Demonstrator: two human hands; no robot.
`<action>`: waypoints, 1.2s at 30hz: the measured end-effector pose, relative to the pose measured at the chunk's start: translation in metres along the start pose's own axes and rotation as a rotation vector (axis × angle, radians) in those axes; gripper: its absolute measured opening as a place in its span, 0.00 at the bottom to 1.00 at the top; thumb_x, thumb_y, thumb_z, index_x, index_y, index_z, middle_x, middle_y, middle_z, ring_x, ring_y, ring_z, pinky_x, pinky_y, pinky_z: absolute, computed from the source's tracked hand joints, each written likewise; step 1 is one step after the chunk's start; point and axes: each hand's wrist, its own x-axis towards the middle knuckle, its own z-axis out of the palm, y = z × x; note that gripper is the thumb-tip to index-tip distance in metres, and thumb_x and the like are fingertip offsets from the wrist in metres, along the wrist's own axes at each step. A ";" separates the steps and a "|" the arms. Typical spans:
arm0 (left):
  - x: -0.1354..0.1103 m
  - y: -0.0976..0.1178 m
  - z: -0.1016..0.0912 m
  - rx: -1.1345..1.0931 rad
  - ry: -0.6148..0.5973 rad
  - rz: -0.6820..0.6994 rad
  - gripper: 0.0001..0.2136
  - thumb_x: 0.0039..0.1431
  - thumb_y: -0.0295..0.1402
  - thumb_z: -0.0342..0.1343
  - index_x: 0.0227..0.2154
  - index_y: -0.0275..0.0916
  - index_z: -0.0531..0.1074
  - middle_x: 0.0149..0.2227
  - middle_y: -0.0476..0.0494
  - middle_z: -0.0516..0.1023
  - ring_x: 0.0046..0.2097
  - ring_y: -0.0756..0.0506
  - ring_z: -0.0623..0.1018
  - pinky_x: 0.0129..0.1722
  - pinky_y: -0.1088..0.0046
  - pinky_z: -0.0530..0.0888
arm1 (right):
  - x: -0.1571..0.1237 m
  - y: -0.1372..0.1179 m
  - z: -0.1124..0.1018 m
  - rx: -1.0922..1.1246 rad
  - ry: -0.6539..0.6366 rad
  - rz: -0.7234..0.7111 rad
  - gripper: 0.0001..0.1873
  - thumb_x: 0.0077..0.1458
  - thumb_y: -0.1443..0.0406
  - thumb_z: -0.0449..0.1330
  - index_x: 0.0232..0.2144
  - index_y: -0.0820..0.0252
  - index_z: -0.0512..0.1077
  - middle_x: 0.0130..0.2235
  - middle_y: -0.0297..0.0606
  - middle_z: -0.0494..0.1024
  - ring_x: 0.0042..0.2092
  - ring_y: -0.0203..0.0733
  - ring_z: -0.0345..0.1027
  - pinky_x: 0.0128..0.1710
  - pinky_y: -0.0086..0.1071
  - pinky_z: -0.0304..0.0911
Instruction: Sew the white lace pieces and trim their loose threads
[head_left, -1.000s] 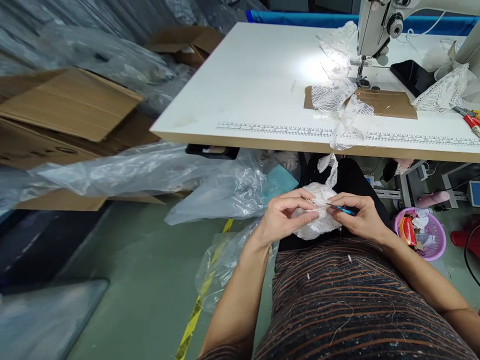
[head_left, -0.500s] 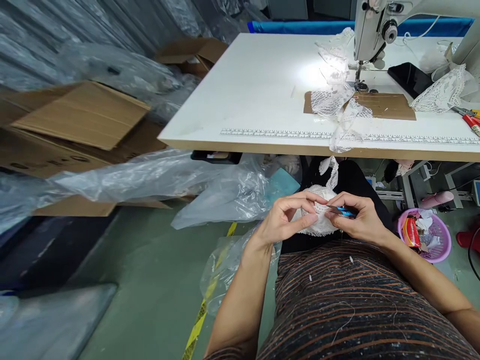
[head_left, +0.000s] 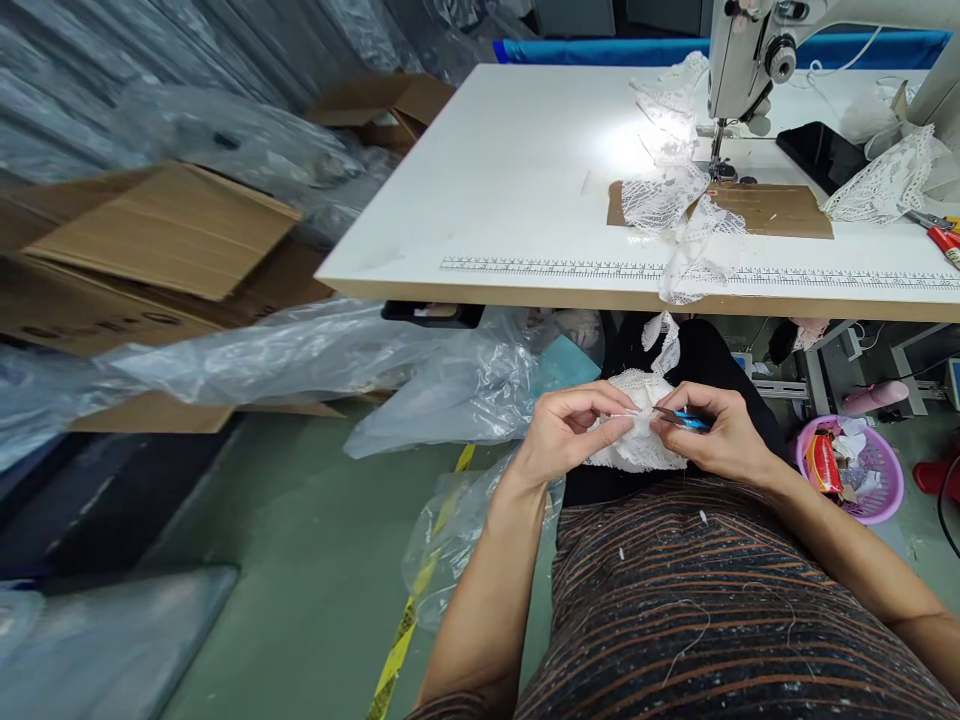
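White lace fabric (head_left: 636,447) lies over my lap, and a narrow strip of it runs up toward the table edge. My left hand (head_left: 574,430) pinches a bit of the lace between thumb and fingers. In my right hand (head_left: 709,428) are small blue-handled thread snips (head_left: 691,421), their dark blades pointing left at the lace by my left fingertips. Whether the blades touch the fabric I cannot tell. More white lace (head_left: 667,190) trails from the sewing machine (head_left: 739,70) over the table's front edge.
The white table (head_left: 525,170) has a ruler printed along its front. On it are a cardboard piece (head_left: 780,208), a black phone (head_left: 821,157) and red-handled pliers (head_left: 942,240). Cardboard boxes (head_left: 165,230) and plastic sheeting (head_left: 435,375) fill the left. A pink basket (head_left: 892,480) stands at right.
My left hand has shifted slightly left, away from the snips, opening a gap between its fingertips and the blades. My right hand stays almost in place.
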 end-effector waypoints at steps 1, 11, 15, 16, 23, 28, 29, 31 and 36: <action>0.000 -0.001 0.001 -0.011 0.023 -0.002 0.11 0.53 0.41 0.68 0.26 0.39 0.80 0.30 0.43 0.80 0.31 0.49 0.76 0.30 0.73 0.73 | 0.001 0.000 0.000 0.018 0.001 0.029 0.06 0.47 0.63 0.63 0.23 0.60 0.71 0.24 0.31 0.71 0.26 0.32 0.60 0.27 0.29 0.57; 0.000 -0.009 0.005 -0.160 0.115 -0.099 0.12 0.45 0.38 0.73 0.22 0.37 0.77 0.28 0.44 0.80 0.33 0.48 0.79 0.32 0.75 0.75 | 0.009 0.005 0.002 0.125 -0.014 0.110 0.10 0.41 0.62 0.64 0.18 0.59 0.67 0.24 0.31 0.73 0.27 0.33 0.61 0.30 0.30 0.60; -0.002 -0.009 0.005 -0.124 0.127 -0.104 0.14 0.45 0.38 0.73 0.21 0.36 0.74 0.27 0.45 0.80 0.35 0.47 0.80 0.34 0.75 0.76 | 0.005 0.007 0.003 0.081 0.005 0.034 0.08 0.43 0.64 0.62 0.19 0.58 0.66 0.26 0.32 0.74 0.28 0.33 0.63 0.30 0.30 0.62; -0.002 -0.008 0.005 -0.104 0.136 -0.106 0.14 0.45 0.37 0.73 0.22 0.36 0.74 0.28 0.45 0.80 0.34 0.47 0.80 0.34 0.75 0.76 | 0.004 0.008 0.003 0.060 0.014 -0.003 0.07 0.43 0.65 0.62 0.20 0.58 0.67 0.27 0.32 0.75 0.29 0.33 0.64 0.31 0.30 0.63; -0.008 -0.003 0.007 0.021 0.218 -0.056 0.16 0.46 0.34 0.71 0.34 0.38 0.70 0.30 0.47 0.81 0.31 0.50 0.80 0.31 0.79 0.75 | 0.000 0.014 -0.006 -0.186 0.040 -0.289 0.03 0.50 0.67 0.63 0.27 0.58 0.71 0.30 0.34 0.76 0.30 0.34 0.69 0.30 0.28 0.63; -0.008 -0.005 0.004 0.074 0.151 -0.005 0.18 0.50 0.32 0.69 0.42 0.38 0.70 0.31 0.47 0.82 0.31 0.51 0.81 0.32 0.79 0.76 | 0.000 0.015 -0.006 -0.206 -0.001 -0.376 0.03 0.53 0.69 0.61 0.28 0.58 0.70 0.32 0.36 0.78 0.33 0.35 0.72 0.33 0.29 0.65; -0.008 -0.006 0.004 0.082 0.137 0.002 0.19 0.51 0.32 0.69 0.43 0.38 0.70 0.31 0.47 0.82 0.32 0.50 0.81 0.33 0.78 0.76 | 0.000 0.014 -0.006 -0.203 -0.006 -0.381 0.03 0.53 0.69 0.60 0.28 0.58 0.70 0.32 0.36 0.78 0.33 0.35 0.72 0.33 0.30 0.65; -0.008 -0.007 0.003 0.098 0.119 0.007 0.18 0.52 0.33 0.68 0.44 0.37 0.70 0.32 0.46 0.83 0.33 0.50 0.82 0.36 0.76 0.77 | 0.000 0.014 -0.006 -0.192 -0.017 -0.377 0.03 0.53 0.68 0.61 0.28 0.57 0.69 0.32 0.36 0.78 0.33 0.36 0.72 0.33 0.30 0.65; -0.009 -0.009 0.002 0.144 0.129 -0.005 0.18 0.53 0.36 0.68 0.44 0.37 0.71 0.33 0.45 0.84 0.34 0.48 0.82 0.37 0.73 0.77 | 0.000 0.016 -0.006 -0.137 -0.026 -0.258 0.03 0.51 0.68 0.60 0.27 0.58 0.69 0.31 0.34 0.77 0.31 0.34 0.68 0.31 0.29 0.63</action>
